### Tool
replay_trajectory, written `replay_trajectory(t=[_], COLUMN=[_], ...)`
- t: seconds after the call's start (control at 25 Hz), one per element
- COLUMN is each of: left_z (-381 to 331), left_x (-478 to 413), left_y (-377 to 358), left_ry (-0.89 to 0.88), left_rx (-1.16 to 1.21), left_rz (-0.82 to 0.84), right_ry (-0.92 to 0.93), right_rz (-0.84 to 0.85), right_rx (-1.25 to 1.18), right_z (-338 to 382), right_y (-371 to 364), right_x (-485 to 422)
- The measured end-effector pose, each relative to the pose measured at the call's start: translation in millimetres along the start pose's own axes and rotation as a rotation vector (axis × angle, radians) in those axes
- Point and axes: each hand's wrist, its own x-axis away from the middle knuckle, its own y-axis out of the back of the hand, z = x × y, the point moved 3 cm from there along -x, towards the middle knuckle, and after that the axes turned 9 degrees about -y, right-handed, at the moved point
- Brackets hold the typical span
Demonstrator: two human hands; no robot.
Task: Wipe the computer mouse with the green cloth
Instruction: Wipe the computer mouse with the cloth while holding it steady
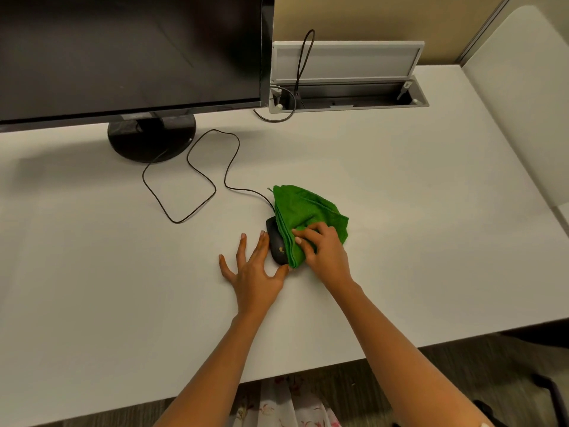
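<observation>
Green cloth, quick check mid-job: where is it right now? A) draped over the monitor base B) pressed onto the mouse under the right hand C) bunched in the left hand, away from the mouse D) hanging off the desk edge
B: the right hand presses the green cloth onto the mouse.

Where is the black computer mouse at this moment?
In the head view, the black computer mouse lies centre on the white desk, between both hands, half under the green cloth.
</observation>
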Motion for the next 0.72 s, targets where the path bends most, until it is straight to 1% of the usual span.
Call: replay_trajectory(t=[0.08,0.12,0.16,0.24,0.28,0.32,0.4,0.48,0.6,0.72], left_z=[-0.3,-0.7,-0.9,1.2,2.7,4.2,6.3,5.3,7.2,9.8], left_x=[-0.1,-0.1,-0.3,-1.3,-1.6,-1.4,-2.0,-3.4,-5.8,-6.9], left_y=[0.4,0.8,1.0,-0.6,-1.7,-2.7,-3.8,-2.3,-1.6,-2.9], left_ry=[-0.005,-0.014,-0.02,-0.023,-0.025,-0.03,-0.039,-0.042,-0.064,-0.073], left_rx=[0.003,0.005,0.006,-0.01,-0.027,-0.042,-0.047,-0.024,-0.046,-0.066], left_rz=[-0.003,0.001,0.007,0.015,0.024,0.04,0.053,0.051,0.05,0.062], right_ry=[0.07,0.08,0.055,-0.043,-0.083,-0.098,-0.071,-0.048,-0.031,0.024], right_rz=[-0.052,-0.078,-0.095,-0.108,-0.083,-0.04,0.056,0.1,0.092,0.067], right_rx=[0.128,0.129,0.067,-0.133,-0.192,-0.193,-0.117,-0.053,-0.062,-0.037], right_z=[-10.0,-15.4,-17.7,-8.3,1.5,12.7,30.5,34.4,27.7,20.6], right_y=[7.7,10.8,13.5,14.8,11.8,6.2,-9.0,-22.1,-31.1,-30.4], right_x=[3.5,6.5,9.6,9.6,6.5,4.4,2.8,2.8,12.2,19.7])
